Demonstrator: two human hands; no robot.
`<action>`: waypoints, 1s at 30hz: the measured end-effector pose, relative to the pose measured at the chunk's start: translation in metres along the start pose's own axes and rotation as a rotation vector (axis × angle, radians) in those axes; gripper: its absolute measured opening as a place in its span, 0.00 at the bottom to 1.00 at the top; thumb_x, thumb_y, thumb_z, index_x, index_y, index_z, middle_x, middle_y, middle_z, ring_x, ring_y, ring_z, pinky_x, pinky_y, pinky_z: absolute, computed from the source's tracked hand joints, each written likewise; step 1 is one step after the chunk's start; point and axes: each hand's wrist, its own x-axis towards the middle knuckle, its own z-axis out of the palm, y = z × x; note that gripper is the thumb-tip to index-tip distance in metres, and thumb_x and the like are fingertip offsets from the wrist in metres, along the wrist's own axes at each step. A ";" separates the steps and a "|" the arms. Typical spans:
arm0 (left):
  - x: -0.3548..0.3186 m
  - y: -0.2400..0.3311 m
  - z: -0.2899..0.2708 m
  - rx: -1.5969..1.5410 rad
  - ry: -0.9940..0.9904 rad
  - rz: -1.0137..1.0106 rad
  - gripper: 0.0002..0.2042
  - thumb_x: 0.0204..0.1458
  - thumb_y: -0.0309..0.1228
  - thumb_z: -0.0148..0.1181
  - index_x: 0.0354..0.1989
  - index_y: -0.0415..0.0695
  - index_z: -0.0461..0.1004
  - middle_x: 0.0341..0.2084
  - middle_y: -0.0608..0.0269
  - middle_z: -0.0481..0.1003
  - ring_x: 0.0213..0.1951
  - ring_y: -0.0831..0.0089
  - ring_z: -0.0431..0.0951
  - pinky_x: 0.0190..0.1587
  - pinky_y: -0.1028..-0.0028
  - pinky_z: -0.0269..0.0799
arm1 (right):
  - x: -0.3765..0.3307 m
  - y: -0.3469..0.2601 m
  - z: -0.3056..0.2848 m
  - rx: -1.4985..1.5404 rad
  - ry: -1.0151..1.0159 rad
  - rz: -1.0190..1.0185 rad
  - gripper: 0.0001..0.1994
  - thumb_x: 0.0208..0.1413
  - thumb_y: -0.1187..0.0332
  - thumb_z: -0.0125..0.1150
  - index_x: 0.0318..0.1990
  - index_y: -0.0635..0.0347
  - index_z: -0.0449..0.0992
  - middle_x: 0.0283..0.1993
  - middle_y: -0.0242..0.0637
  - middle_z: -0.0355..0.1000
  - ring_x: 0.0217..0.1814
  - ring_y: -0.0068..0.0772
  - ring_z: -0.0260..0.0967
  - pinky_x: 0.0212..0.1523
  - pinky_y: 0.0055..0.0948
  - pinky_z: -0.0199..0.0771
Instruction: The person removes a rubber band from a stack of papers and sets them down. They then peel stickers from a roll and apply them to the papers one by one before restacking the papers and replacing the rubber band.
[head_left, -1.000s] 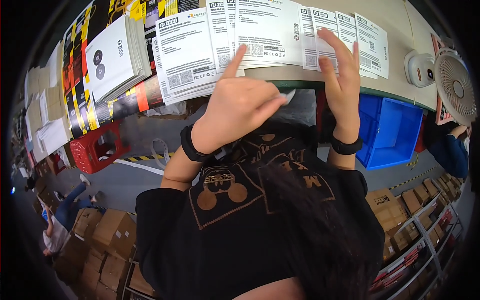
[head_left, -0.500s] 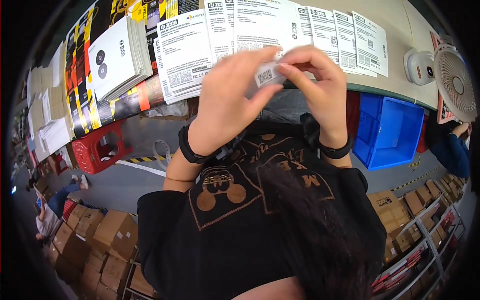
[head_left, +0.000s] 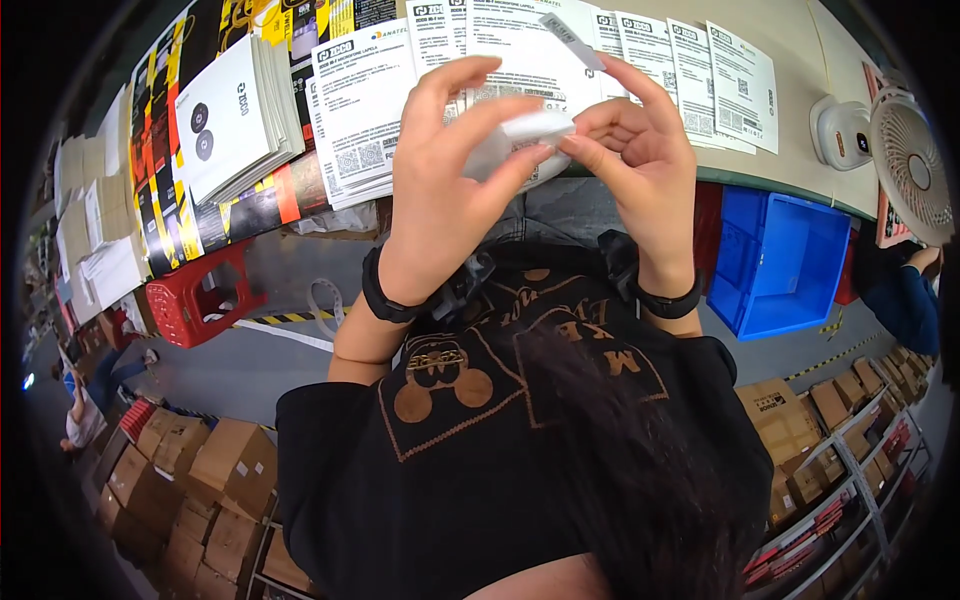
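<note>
pinching a small clear plastic bag (head_left: 520,140) between both hands: left hand (head_left: 440,190) and right hand (head_left: 640,165) fingers are closing on it, above printed leaflets (head_left: 365,120) on the bench.

Two hands raised at upper centre: left hand (head_left: 440,190), right hand (head_left: 640,170). One small white packet (head_left: 525,140) between them. One blue bin (head_left: 785,260) right. One red stool (head_left: 195,300) left. One white fan (head_left: 905,165) upper right.

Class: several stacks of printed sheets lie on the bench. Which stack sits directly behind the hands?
The middle stack; the small white packet that both hands hold overlaps it, while the others lie off to either side.
</note>
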 end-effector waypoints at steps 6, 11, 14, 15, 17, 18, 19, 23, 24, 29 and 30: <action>-0.001 -0.010 0.002 -0.106 -0.046 0.038 0.07 0.41 0.27 0.62 0.29 0.40 0.74 0.18 0.62 0.74 0.17 0.71 0.71 0.50 0.68 0.66 | 0.005 0.001 0.003 -0.223 0.053 -0.119 0.27 0.45 0.83 0.57 0.55 0.66 0.57 0.32 0.40 0.70 0.36 0.24 0.69 0.38 0.18 0.69; 0.001 -0.011 0.001 -0.115 -0.111 0.018 0.06 0.40 0.27 0.62 0.24 0.37 0.73 0.12 0.59 0.70 0.13 0.70 0.68 0.55 0.65 0.63 | 0.007 0.002 0.001 -0.023 0.102 -0.029 0.27 0.43 0.83 0.59 0.53 0.62 0.60 0.31 0.36 0.71 0.34 0.22 0.70 0.35 0.17 0.70; 0.001 -0.014 -0.001 -0.155 -0.155 -0.022 0.07 0.41 0.27 0.62 0.20 0.36 0.72 0.08 0.58 0.67 0.10 0.68 0.66 0.54 0.65 0.63 | 0.014 -0.003 -0.006 -0.075 0.216 -0.010 0.27 0.44 0.82 0.58 0.55 0.63 0.59 0.37 0.40 0.70 0.41 0.27 0.69 0.42 0.24 0.68; 0.001 -0.015 -0.003 -0.124 -0.175 -0.002 0.08 0.41 0.27 0.62 0.18 0.36 0.71 0.06 0.58 0.65 0.09 0.66 0.64 0.54 0.65 0.63 | 0.017 -0.004 -0.007 -0.101 0.272 0.000 0.27 0.45 0.81 0.57 0.55 0.63 0.58 0.39 0.42 0.70 0.44 0.30 0.68 0.46 0.27 0.67; 0.001 -0.018 -0.003 -0.067 -0.221 0.040 0.10 0.41 0.26 0.61 0.14 0.36 0.69 0.04 0.58 0.61 0.08 0.63 0.61 0.55 0.64 0.63 | 0.027 0.003 -0.013 -0.066 0.311 0.022 0.27 0.44 0.81 0.58 0.55 0.64 0.57 0.34 0.39 0.69 0.38 0.26 0.67 0.39 0.22 0.66; 0.000 -0.019 -0.003 -0.069 -0.223 0.038 0.10 0.41 0.26 0.61 0.14 0.36 0.69 0.04 0.58 0.61 0.08 0.63 0.61 0.55 0.64 0.63 | 0.036 0.008 -0.016 -0.030 0.346 0.043 0.28 0.44 0.81 0.58 0.54 0.65 0.55 0.29 0.36 0.69 0.31 0.22 0.66 0.33 0.17 0.65; -0.001 -0.021 -0.001 -0.022 -0.256 0.069 0.11 0.41 0.26 0.60 0.13 0.36 0.68 0.03 0.58 0.61 0.08 0.62 0.61 0.55 0.64 0.62 | 0.044 0.013 -0.020 0.005 0.382 0.065 0.28 0.44 0.81 0.59 0.53 0.65 0.54 0.25 0.32 0.69 0.25 0.18 0.66 0.26 0.12 0.64; -0.002 -0.023 0.003 0.092 -0.347 0.151 0.12 0.41 0.26 0.59 0.11 0.37 0.66 0.04 0.58 0.60 0.09 0.60 0.62 0.56 0.64 0.61 | 0.064 0.068 -0.035 0.339 -0.029 -0.443 0.29 0.44 0.82 0.59 0.54 0.66 0.52 0.24 0.32 0.69 0.23 0.17 0.66 0.24 0.11 0.63; -0.004 -0.024 0.003 0.119 -0.367 0.162 0.12 0.41 0.26 0.59 0.11 0.38 0.65 0.04 0.58 0.61 0.10 0.60 0.63 0.56 0.64 0.60 | 0.064 0.064 -0.029 0.339 -0.025 -0.436 0.29 0.44 0.82 0.59 0.54 0.66 0.52 0.24 0.32 0.69 0.23 0.17 0.66 0.24 0.11 0.63; -0.003 -0.025 0.003 0.156 -0.420 0.159 0.12 0.41 0.25 0.58 0.10 0.38 0.64 0.05 0.57 0.63 0.12 0.60 0.65 0.57 0.64 0.58 | 0.064 0.031 -0.008 -0.161 0.303 0.142 0.29 0.44 0.82 0.59 0.54 0.67 0.52 0.24 0.32 0.69 0.23 0.16 0.66 0.23 0.11 0.64; -0.003 -0.024 0.002 0.154 -0.423 0.157 0.12 0.41 0.25 0.58 0.10 0.38 0.64 0.05 0.57 0.63 0.12 0.60 0.65 0.57 0.64 0.58 | 0.064 0.029 -0.007 -0.175 0.308 0.157 0.29 0.44 0.82 0.59 0.54 0.67 0.52 0.24 0.32 0.69 0.23 0.16 0.66 0.23 0.11 0.64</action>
